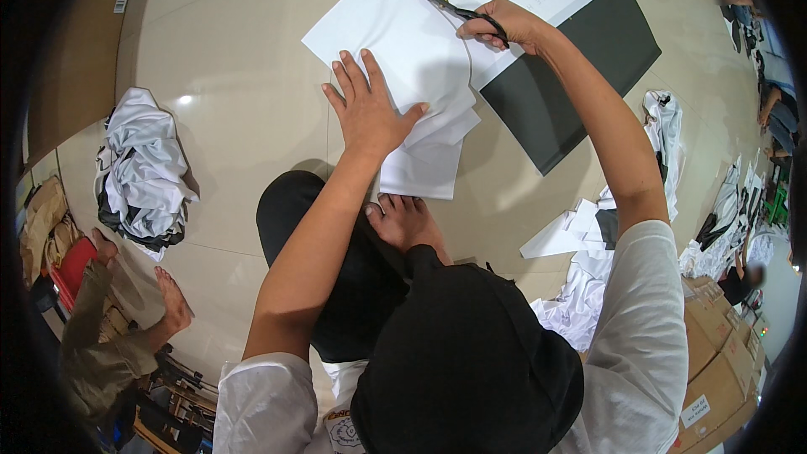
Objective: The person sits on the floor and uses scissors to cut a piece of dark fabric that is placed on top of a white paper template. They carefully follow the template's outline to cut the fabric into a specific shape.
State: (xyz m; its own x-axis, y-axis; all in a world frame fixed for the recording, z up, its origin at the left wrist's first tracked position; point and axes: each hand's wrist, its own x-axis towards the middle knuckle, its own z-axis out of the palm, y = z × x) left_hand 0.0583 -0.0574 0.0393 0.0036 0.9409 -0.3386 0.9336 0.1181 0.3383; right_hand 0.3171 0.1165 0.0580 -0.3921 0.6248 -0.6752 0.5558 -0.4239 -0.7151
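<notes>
Shiny floor (252,59) lies under white cloth (420,46) at top middle, where the left hand (370,113) rests spread flat and the right hand (517,25) grips scissors (445,3) pointing upper left over it.

- We cannot see the far end of the white-and-grey fabric (538,101), cut off by the top edge.
- The right fingers (479,29) hide part of the scissors' handles from us.
- A black head covering (471,361) hides the heel of the bare foot (409,223).
- We lose a seated person's upper body at lower left.
- Co-workers at right look too small to make out.
</notes>
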